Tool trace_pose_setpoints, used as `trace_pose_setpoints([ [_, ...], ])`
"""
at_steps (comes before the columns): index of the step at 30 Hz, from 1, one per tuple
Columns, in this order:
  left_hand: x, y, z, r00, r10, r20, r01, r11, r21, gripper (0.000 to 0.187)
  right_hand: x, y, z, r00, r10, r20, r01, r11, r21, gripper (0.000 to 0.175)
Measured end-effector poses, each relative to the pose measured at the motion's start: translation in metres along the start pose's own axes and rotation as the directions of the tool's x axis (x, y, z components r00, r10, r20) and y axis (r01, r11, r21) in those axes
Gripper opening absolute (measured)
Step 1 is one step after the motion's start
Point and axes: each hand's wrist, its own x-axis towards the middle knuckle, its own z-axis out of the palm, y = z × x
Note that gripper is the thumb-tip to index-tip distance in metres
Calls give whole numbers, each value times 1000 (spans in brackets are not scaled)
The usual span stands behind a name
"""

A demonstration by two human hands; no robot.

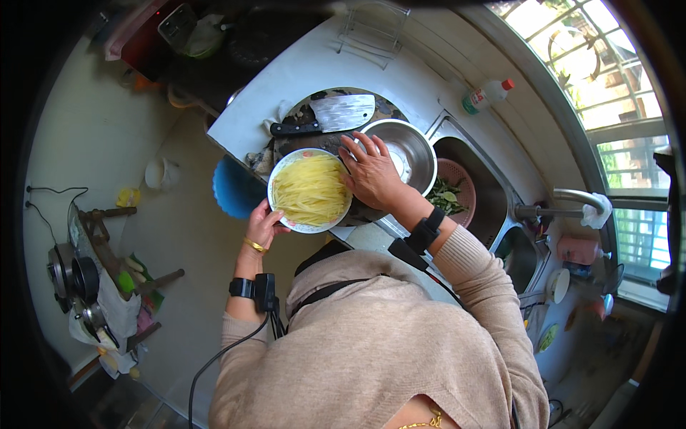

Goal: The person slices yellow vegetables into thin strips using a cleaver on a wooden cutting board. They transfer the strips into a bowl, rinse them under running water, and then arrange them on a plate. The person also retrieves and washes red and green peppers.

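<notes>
My left hand grips the lower left rim of a white patterned plate, its thumb over the edge. Pale yellow shredded strips, seemingly potato, cover the plate. My right hand is spread with its fingers apart, between the plate and a round stainless steel basin; its thumb is near the plate's right rim, and whether it touches is unclear. The basin stands beside the plate. Behind them a cleaver with a black handle lies flat on a dark, worn round chopping board.
A pink colander with green leaves sits in the sink, under a faucet. A red-capped bottle stands by the window wall. A blue bin is below the counter's left edge. A wire rack stands at the back.
</notes>
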Motion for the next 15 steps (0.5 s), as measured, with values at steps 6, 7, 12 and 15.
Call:
trace_pose_setpoints([
  [6, -1, -4, -2, 1000, 19, -8, -19, 1000, 0, 35, 7, -9, 23, 999, -36, 30, 37, 999, -8, 49],
  [7, -1, -5, -2, 1000, 19, 3, -19, 1000, -10, 35, 6, -10, 25, 999, -49, 11, 49, 999, 8, 49],
  [12, 1, -5, -1, 999, 37, -14, -37, 999, 2, 33, 3, -7, 29, 998, -55, -11, 55, 997, 50, 47],
  [15, 2, -5, -1, 999, 32, -9, -32, 999, -17, 34, 7, -4, 28, 995, -90, 30, 88, 994, 62, 46],
])
